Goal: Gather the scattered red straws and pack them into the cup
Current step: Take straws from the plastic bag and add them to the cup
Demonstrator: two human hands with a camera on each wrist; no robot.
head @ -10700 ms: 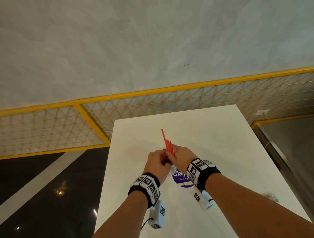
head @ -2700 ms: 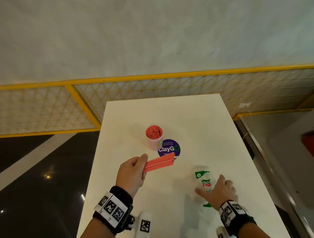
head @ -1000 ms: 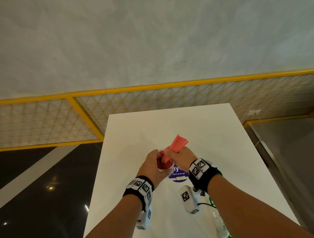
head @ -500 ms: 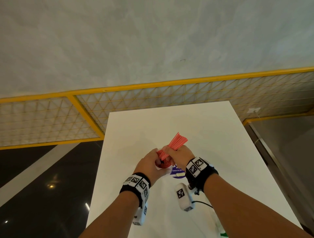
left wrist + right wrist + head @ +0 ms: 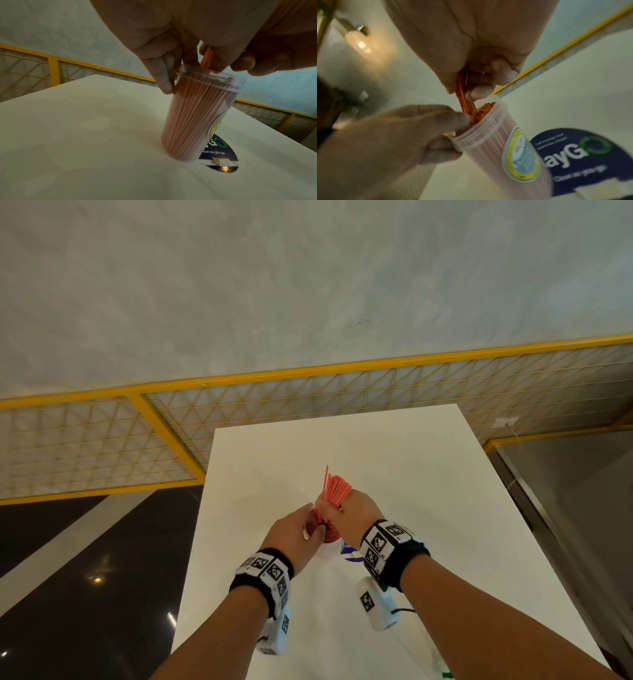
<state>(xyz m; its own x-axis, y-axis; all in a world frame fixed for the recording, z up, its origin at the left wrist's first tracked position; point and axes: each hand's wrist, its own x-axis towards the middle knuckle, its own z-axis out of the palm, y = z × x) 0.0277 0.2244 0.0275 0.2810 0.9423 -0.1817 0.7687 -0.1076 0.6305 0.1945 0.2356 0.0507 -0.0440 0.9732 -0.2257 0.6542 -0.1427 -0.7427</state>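
Observation:
A clear plastic cup point(image 5: 193, 121) packed with red straws stands upright on the white table point(image 5: 394, 460), also seen as the cup point(image 5: 501, 146) in the right wrist view. My right hand point(image 5: 352, 515) grips a bundle of red straws point(image 5: 337, 489) upright over the cup's mouth, their lower ends point(image 5: 464, 100) entering the opening. My left hand point(image 5: 298, 534) holds the cup point(image 5: 329, 547) at its rim, one finger point(image 5: 163, 79) down its outer wall and the thumb point(image 5: 453, 117) at the mouth.
A round dark blue sticker point(image 5: 583, 155) lies on the table under and beside the cup. A bottle with a green label point(image 5: 445, 674) shows at the near right edge. A yellow mesh railing point(image 5: 308, 392) runs behind the table's far end; dark floor lies to the left.
The bundle in my right hand has tipped from leaning right to nearly upright over the cup. My left hand stays at the cup's rim.

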